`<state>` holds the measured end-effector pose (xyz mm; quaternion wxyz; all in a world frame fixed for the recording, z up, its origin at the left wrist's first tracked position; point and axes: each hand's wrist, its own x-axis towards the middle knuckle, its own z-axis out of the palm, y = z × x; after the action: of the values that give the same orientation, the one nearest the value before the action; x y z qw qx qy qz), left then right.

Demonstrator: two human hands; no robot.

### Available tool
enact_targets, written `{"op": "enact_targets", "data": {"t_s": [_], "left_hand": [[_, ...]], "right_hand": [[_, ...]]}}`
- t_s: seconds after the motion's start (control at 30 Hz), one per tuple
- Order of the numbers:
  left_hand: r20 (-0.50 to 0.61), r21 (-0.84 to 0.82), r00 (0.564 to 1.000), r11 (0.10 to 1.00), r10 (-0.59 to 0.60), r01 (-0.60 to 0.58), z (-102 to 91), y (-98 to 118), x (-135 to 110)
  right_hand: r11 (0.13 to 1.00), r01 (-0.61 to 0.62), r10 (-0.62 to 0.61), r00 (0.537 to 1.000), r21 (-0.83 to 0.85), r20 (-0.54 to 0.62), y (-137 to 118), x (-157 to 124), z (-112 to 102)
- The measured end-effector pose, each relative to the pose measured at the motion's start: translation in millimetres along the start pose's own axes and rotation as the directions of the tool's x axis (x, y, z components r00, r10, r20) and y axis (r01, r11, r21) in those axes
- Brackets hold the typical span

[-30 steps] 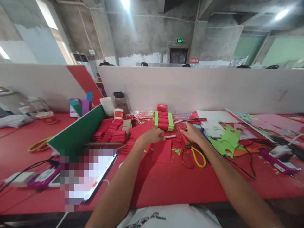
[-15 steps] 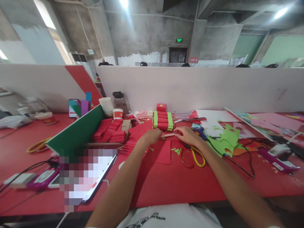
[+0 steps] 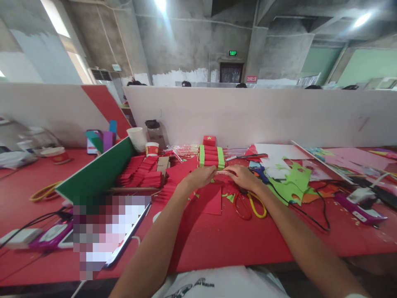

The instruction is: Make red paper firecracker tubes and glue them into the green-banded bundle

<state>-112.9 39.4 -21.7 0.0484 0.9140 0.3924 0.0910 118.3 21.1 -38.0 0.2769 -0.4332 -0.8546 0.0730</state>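
Between my two hands runs a narrow pale strip (image 3: 221, 172), just in front of a bundle of red paper rolls (image 3: 211, 156) banded in light green. My left hand (image 3: 202, 177) has its fingers closed at the strip's left end. At the other end, my right hand (image 3: 242, 175) pinches it, with fingers bent over and partly hiding it. A red paper sheet (image 3: 212, 199) lies flat below the hands. Scissors (image 3: 258, 206) with one red and one yellow handle loop rest under my right wrist, their blades hidden.
Stacked folded red paper pieces (image 3: 144, 171) lie left, beside a leaning green board (image 3: 99, 167). A tablet (image 3: 124, 231) stands front left. Cut light-green paper (image 3: 293, 182) and a blue glue gun (image 3: 260, 173) with its black cord lie right. A white partition (image 3: 263, 116) rises behind.
My hands have come closer together and slightly up toward the bundle. Less of the pale strip shows between them. The camera view has shifted a little.
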Motion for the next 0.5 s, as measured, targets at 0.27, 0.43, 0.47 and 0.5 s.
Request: {"op": "enact_targets", "data": {"t_s": [0.27, 0.43, 0.47, 0.5], "left_hand": [[0.021, -0.050, 0.997, 0.996, 0.073, -0.072, -4.0, 0.0, -1.0], [-0.029, -0.064, 0.997, 0.996, 0.065, -0.067, -7.3, -0.2, -4.3], [-0.036, -0.064, 0.998, 0.996, 0.060, -0.063, -7.7, 0.6, -4.7], [-0.042, -0.064, 0.997, 0.996, 0.057, -0.060, -8.0, 1.4, -4.9]], "right_hand": [[0.997, 0.044, -0.042, 0.998, 0.058, -0.036, -4.9, -0.9, -2.3], [0.996, 0.014, -0.007, 0.996, 0.085, -0.086, -3.5, -0.3, -0.5], [0.993, 0.007, 0.004, 0.995, 0.114, -0.099, -4.2, -0.3, -0.6], [0.989, 0.001, 0.016, 0.994, 0.149, -0.111, -5.0, -0.3, -1.1]]}}
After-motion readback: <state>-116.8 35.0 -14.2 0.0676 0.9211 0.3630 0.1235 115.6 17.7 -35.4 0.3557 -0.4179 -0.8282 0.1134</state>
